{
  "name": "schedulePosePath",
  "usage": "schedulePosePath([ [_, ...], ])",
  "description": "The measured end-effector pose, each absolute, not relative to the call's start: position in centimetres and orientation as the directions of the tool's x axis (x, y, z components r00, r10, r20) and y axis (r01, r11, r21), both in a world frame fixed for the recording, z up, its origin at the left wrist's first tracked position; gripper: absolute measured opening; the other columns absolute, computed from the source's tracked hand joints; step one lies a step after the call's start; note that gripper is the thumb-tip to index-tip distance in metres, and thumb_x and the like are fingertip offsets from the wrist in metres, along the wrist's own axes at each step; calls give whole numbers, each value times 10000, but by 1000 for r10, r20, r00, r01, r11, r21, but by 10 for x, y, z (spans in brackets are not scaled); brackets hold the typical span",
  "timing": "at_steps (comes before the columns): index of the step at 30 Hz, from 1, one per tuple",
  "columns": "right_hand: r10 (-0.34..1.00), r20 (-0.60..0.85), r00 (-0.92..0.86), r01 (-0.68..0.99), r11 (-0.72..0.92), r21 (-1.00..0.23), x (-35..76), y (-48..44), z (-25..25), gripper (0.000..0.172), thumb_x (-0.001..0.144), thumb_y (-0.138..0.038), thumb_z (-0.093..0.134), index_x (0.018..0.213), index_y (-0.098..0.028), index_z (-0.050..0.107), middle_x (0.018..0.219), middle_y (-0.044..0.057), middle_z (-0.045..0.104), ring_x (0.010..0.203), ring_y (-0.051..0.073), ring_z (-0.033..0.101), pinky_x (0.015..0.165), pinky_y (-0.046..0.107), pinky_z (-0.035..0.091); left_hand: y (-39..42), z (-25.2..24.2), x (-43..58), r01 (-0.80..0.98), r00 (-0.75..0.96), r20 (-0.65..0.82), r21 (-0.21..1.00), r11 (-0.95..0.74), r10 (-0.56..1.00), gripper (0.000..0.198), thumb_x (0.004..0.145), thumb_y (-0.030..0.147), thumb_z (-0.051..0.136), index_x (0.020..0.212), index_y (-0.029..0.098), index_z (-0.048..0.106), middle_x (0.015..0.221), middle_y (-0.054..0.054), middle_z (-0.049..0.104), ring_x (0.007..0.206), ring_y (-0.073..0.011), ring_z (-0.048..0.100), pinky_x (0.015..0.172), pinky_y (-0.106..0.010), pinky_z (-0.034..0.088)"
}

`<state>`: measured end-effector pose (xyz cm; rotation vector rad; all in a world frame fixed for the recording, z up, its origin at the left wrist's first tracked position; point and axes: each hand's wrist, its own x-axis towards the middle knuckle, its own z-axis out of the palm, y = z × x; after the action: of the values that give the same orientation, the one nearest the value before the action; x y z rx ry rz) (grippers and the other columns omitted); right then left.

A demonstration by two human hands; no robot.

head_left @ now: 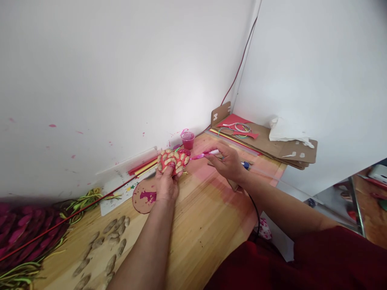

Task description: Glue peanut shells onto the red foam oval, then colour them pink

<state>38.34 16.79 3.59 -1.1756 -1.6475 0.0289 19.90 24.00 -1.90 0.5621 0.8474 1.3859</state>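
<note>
My left hand [168, 183] grips a small red piece [173, 162] covered with peanut shells, its thumb on the front. Some shells at the piece's upper right are coloured magenta. In my right hand [224, 160] is a brush [208, 154] with a white handle and a pink-stained front end, pointing left. The brush tip is close to the right edge of the piece; whether it touches is too small to tell. Just behind stands a clear cup [188, 140] of pink paint against the wall.
A paint-stained cardboard disc [144, 196] and loose peanuts [110, 264] lie at left on the wooden table [193, 237]. Cardboard sheets [266, 141] with a white plastic bag [287, 131] are at back right. A red rod [102, 198] crosses the left side.
</note>
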Motion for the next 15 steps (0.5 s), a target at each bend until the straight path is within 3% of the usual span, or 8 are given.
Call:
schedulePosePath([
  [9, 769, 617, 165, 548, 449, -706, 390, 178, 30, 138, 901, -356, 653, 898, -220, 680, 747, -2, 685, 682, 164, 629, 637, 298, 511, 242, -22, 197, -601, 5, -202, 782, 164, 979, 410, 752, 143, 718, 1143, 258, 676, 1106, -50, 727, 739, -121, 694, 528, -172, 547],
  [15, 800, 583, 142, 494, 453, -742, 389, 178, 32, 142, 876, -344, 665, 874, -203, 683, 732, -3, 689, 640, 144, 613, 592, 267, 485, 243, -25, 196, -596, 25, -200, 784, 175, 980, 368, 750, 154, 721, 1104, 250, 687, 1104, -48, 721, 747, -120, 693, 528, -167, 543],
])
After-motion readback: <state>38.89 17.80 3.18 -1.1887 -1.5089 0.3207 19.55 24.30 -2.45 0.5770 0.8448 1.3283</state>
